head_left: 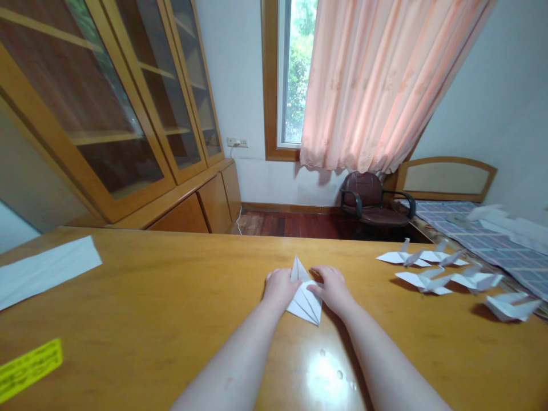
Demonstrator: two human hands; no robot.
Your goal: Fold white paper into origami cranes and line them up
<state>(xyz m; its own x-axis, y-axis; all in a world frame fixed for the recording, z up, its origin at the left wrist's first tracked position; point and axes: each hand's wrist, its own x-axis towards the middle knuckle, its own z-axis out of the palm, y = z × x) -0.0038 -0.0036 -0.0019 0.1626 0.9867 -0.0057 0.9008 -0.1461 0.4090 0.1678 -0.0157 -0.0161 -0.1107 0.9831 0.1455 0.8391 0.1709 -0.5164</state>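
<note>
A partly folded sheet of white paper (306,306) with diagonal creases lies on the table in front of me, one narrow point facing away. My left hand (280,288) grips its left edge, the thumb on top of the paper and the other fingers curled at the side. From the right, my right hand (334,290) presses its thumb onto the paper, while its index finger curves near the far point. Fingertips under or behind the paper are hidden.
Several folded paper cranes (423,279) stand at the table's right. A white paper strip (51,268) lies far left, with a yellow label (29,368) nearer me. Beyond the wooden table (171,319) are a glass-door cabinet (128,114), an armchair (363,197) and a bed (462,222).
</note>
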